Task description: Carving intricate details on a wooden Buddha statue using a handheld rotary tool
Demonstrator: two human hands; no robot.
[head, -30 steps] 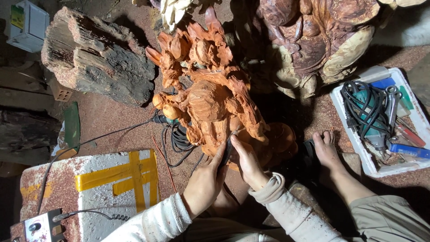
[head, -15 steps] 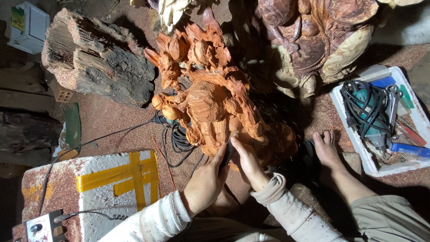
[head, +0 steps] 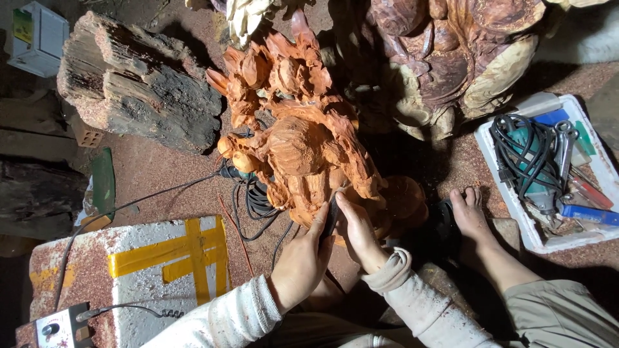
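Note:
An orange-red carved wood sculpture (head: pixel 298 135) with many leaf-like folds stands on the dusty floor in front of me. Both hands work at its lower front. My left hand (head: pixel 302 261) and my right hand (head: pixel 356 232) together grip a slim dark hand tool (head: pixel 330 218) whose tip presses against the carving's base. My bare foot (head: pixel 469 216) rests on the floor just right of the sculpture.
A rough weathered log (head: pixel 138 84) lies upper left. A larger dark carving (head: pixel 451 58) stands behind. A white tray (head: pixel 529 235) at right holds a green power tool, cables and pliers. A white box with yellow tape (head: pixel 167 264) sits lower left; black cables (head: pixel 255 196) coil beneath the sculpture.
Both hands stay on the tool at the carving's base, shifting only slightly; the view has edged a little.

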